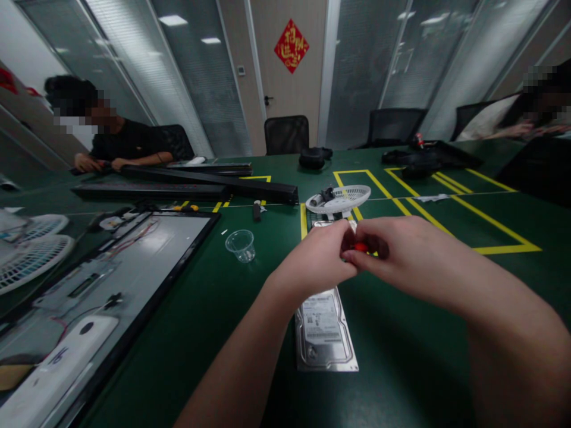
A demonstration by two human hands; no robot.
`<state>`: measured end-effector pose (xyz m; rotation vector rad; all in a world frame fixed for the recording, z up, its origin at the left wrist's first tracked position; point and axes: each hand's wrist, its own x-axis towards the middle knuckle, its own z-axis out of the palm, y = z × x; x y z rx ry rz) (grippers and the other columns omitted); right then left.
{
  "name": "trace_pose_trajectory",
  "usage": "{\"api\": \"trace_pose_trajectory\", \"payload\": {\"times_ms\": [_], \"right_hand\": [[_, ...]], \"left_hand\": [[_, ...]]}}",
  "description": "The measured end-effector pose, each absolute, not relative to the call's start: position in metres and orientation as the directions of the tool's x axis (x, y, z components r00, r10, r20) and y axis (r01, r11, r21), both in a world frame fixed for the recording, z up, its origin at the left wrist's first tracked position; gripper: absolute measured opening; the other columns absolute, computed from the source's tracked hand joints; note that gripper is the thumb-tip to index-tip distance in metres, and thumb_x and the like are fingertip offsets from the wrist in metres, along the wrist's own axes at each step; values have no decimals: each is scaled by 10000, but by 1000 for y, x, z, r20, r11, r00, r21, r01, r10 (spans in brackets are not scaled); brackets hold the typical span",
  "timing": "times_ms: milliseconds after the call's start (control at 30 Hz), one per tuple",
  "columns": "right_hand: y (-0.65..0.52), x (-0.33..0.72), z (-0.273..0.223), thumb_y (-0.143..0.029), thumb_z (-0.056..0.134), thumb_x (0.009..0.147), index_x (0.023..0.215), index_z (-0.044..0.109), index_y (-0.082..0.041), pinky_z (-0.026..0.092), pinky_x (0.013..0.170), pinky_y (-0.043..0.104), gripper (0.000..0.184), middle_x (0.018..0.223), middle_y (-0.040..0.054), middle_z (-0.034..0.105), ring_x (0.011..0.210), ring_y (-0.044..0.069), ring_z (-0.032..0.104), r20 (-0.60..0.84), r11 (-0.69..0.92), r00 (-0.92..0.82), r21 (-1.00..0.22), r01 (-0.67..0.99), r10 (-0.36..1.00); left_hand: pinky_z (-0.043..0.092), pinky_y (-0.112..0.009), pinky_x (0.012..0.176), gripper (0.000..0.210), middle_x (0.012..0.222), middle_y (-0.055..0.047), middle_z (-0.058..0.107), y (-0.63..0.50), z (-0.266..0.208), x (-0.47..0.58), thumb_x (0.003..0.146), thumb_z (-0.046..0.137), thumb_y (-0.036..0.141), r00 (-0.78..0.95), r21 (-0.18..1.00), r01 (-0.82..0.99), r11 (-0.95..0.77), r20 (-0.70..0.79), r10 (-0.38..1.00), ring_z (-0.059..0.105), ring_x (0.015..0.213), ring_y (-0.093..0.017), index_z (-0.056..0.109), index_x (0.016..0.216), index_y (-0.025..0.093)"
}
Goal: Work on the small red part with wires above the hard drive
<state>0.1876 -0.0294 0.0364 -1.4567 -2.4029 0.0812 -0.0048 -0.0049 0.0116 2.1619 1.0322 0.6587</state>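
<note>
My left hand and my right hand meet in front of me, fingers curled together above the table. A small red object shows between them; most of it is hidden, so its kind cannot be told. Both sets of fingers are closed around that spot. Beneath my wrists lies a silver hard drive with a printed label, flat on the table, its far part covered by my hands. Just beyond the hands sits a white plastic basket with small dark parts in it.
A clear plastic cup stands left of my hands. A large opened display panel with a white power strip fills the left side. Long black bars lie farther back. Yellow tape marks the green table. Two people sit across.
</note>
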Motion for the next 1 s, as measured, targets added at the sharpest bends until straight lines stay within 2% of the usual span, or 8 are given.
{"api": "trace_pose_trajectory", "payload": {"times_ms": [100, 233, 367, 467, 633, 733, 900, 1000], "right_hand": [[-32, 187, 40, -269, 689, 972, 1069, 777, -254, 478, 683, 355, 132, 1018, 61, 808, 800, 235, 710, 275, 548, -482, -269, 792, 832], [-32, 186, 41, -142, 645, 941, 1052, 761, -262, 486, 711, 339, 200, 1068, 50, 809, 843, 218, 718, 288, 607, -538, -281, 743, 792], [-29, 187, 38, -264, 687, 969, 1019, 787, -244, 452, 638, 355, 113, 923, 64, 805, 695, 221, 688, 264, 515, -455, -240, 823, 850], [-29, 188, 37, -381, 708, 982, 1026, 796, -236, 444, 621, 361, 175, 907, 76, 803, 674, 232, 684, 250, 472, -419, -219, 854, 873], [-31, 187, 39, -206, 672, 961, 1084, 771, -250, 497, 733, 348, 164, 1082, 61, 807, 865, 231, 723, 291, 586, -515, -277, 761, 806], [-31, 185, 40, -133, 643, 941, 1024, 768, -248, 490, 723, 341, 189, 1061, 56, 804, 860, 225, 721, 291, 603, -533, -277, 748, 794], [-30, 186, 37, -336, 703, 983, 1005, 799, -235, 445, 619, 356, 141, 921, 73, 804, 695, 229, 687, 249, 481, -428, -218, 849, 869], [-31, 186, 37, -355, 715, 982, 1044, 799, -240, 463, 635, 358, 156, 950, 72, 807, 725, 236, 700, 271, 500, -438, -231, 835, 857]], "left_hand": [[589, -377, 864, 373, 1173, -113, 780, -6, 12, -6, 789, 688, 88, 556, 734, 478, -483, 173, 813, 733, 1018, -261, 649, 1149, 177], [596, -379, 898, 362, 1196, -120, 777, -6, 11, -6, 811, 693, 94, 539, 744, 470, -475, 185, 822, 737, 1058, -266, 636, 1158, 181], [587, -376, 875, 339, 1197, -116, 782, -5, 10, -5, 803, 711, 95, 555, 732, 466, -497, 196, 809, 736, 1055, -267, 648, 1125, 181], [587, -388, 876, 328, 1187, -114, 784, -5, 10, -4, 808, 690, 98, 563, 729, 466, -502, 193, 803, 733, 1052, -273, 668, 1126, 176], [586, -393, 917, 382, 1206, -124, 776, -6, 11, -6, 799, 673, 84, 553, 714, 480, -510, 205, 807, 725, 1065, -274, 654, 1171, 168], [585, -387, 903, 339, 1192, -119, 783, -7, 12, -6, 807, 687, 105, 546, 715, 487, -501, 198, 814, 727, 1052, -270, 654, 1137, 175], [594, -401, 893, 258, 1143, -109, 800, -5, 12, -5, 805, 672, 114, 572, 714, 479, -510, 187, 799, 739, 1018, -274, 700, 1055, 172], [598, -398, 904, 268, 1137, -101, 806, -4, 12, -5, 811, 645, 88, 576, 709, 484, -513, 184, 797, 745, 1007, -263, 714, 1055, 175]]}}
